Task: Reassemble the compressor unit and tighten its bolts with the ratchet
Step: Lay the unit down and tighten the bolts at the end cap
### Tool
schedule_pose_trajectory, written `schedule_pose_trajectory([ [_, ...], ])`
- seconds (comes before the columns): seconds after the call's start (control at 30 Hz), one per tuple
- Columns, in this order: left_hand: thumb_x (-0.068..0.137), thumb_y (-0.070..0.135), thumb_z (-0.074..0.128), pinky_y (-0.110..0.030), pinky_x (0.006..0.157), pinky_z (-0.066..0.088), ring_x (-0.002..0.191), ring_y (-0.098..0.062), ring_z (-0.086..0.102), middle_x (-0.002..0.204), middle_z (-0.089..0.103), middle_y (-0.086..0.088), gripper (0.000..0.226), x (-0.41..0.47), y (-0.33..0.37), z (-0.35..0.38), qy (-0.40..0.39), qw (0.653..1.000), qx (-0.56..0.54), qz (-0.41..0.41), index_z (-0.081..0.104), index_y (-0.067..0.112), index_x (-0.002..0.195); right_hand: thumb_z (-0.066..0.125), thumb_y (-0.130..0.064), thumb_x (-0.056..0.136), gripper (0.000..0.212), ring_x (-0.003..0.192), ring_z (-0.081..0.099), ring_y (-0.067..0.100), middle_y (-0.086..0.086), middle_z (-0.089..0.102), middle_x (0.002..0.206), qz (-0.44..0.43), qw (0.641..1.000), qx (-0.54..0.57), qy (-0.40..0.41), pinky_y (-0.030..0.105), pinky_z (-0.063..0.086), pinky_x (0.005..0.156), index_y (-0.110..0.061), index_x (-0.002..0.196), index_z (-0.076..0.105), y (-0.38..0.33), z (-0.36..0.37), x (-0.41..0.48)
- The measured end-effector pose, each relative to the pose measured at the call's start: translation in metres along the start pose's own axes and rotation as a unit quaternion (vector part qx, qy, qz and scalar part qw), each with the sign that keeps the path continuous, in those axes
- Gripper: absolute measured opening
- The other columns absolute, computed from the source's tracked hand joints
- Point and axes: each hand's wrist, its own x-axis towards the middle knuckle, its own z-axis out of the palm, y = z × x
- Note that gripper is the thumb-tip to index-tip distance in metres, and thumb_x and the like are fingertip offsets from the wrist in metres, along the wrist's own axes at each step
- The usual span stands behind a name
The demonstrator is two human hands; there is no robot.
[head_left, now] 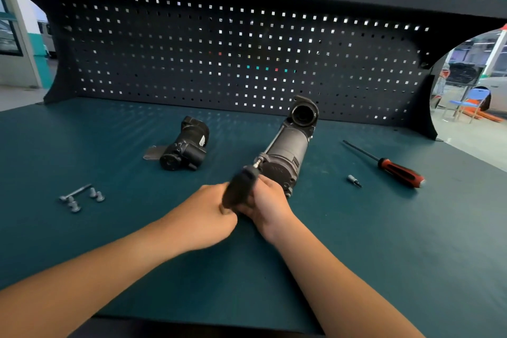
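Observation:
The dark cylindrical compressor body [285, 151] lies on the teal bench mat, its open port end pointing toward the pegboard. A black ratchet [241, 186] is set on a bolt at the body's near end cap. My left hand [211, 214] grips the ratchet's handle, which looks motion-blurred. My right hand [267, 200] curls round the ratchet's head end, next to the end cap. A separate black compressor part [186, 145] with a metal bracket lies to the left. One long bolt and several short bolts [82, 197] lie at the far left.
A red-and-black screwdriver [395, 167] and a small socket bit [354, 180] lie to the right of the compressor. A dark pegboard [247, 57] walls off the back of the bench. The mat's front edge [219, 321] runs below my forearms.

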Motion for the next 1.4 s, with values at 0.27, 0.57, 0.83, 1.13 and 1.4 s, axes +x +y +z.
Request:
schedule_pose_trajectory([
  [0.27,0.09,0.018,0.047,-0.03,0.068,0.037,0.107,-0.027,0.058,0.12,0.056,-0.007,0.071,0.009,0.005,0.012,0.011,0.91,0.412,0.052,0.006,0.008,0.148,0.058,-0.029,0.092,0.02,0.062,0.068,0.014,0.004,0.07,0.071,0.025,1.0,0.006,-0.006,0.022,0.052,0.054,-0.011,0.086,0.064,-0.001,-0.004,0.002],
  [0.57,0.091,-0.002,0.046,-0.016,0.037,0.044,0.038,-0.005,0.046,0.054,0.054,-0.002,0.029,0.012,-0.006,0.004,0.013,0.799,-0.57,-0.19,0.069,0.014,0.092,0.052,-0.023,0.095,0.02,0.06,0.066,0.012,0.002,0.071,0.07,0.006,0.999,-0.035,-0.036,0.027,0.054,0.071,-0.013,0.083,0.065,0.0,-0.004,0.0],
  [0.83,0.094,0.007,0.044,-0.01,0.029,0.03,0.036,-0.003,0.04,0.052,0.045,0.001,0.022,0.01,-0.011,-0.001,-0.004,0.737,-0.63,-0.245,0.065,0.009,0.098,0.053,-0.032,0.094,0.021,0.071,0.069,0.012,0.001,0.071,0.077,0.005,0.995,-0.092,-0.035,0.026,0.053,0.076,-0.016,0.088,0.065,0.0,-0.001,-0.001],
  [1.13,0.09,-0.001,0.043,-0.015,0.035,0.026,0.038,-0.005,0.045,0.046,0.048,0.008,0.043,0.005,-0.002,0.005,0.041,0.937,-0.324,-0.125,0.063,0.037,0.096,0.045,-0.028,0.094,0.03,0.066,0.056,0.022,0.001,0.058,0.062,-0.077,0.975,-0.206,0.033,0.038,0.043,0.07,-0.015,0.069,0.054,0.005,0.007,-0.004],
  [1.4,0.088,0.019,0.042,-0.029,0.07,0.04,0.101,-0.025,0.059,0.113,0.06,-0.003,0.063,0.006,-0.005,0.009,0.055,0.957,0.284,0.029,0.018,0.023,0.146,0.052,-0.02,0.093,0.026,0.052,0.056,0.015,0.001,0.059,0.056,-0.039,0.991,-0.124,0.039,0.021,0.043,0.051,-0.013,0.067,0.055,0.0,0.006,-0.004],
])
